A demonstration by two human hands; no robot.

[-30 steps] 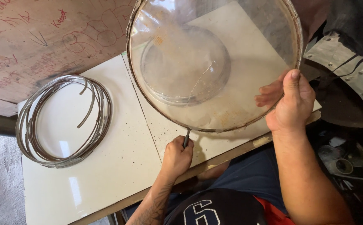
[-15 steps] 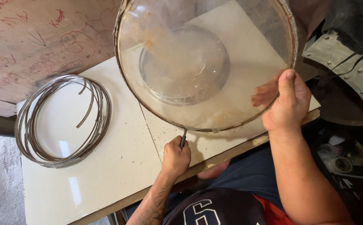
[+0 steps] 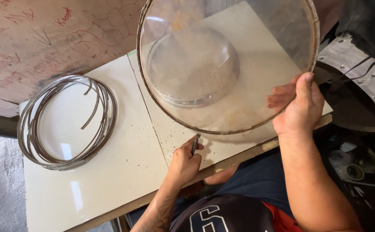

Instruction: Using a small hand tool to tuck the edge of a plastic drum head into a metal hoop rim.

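A large round clear disc with a metal rim is held tilted above the white tabletop. My right hand grips its lower right edge, thumb on top and fingers behind the clear sheet. Through it shows a clear domed lid with a crack, which looks to rest on the table. My left hand is closed around a small thin metal tool, its tip just under the disc's lower rim.
A coil of thin metal bands lies on the table's left part. A scribbled brown board stands behind the table. At the right are a riveted metal sheet and dark clutter on the floor.
The disc has shifted left and tipped a little, carried by my right hand. My left hand with the tool stays near the disc's lower rim.
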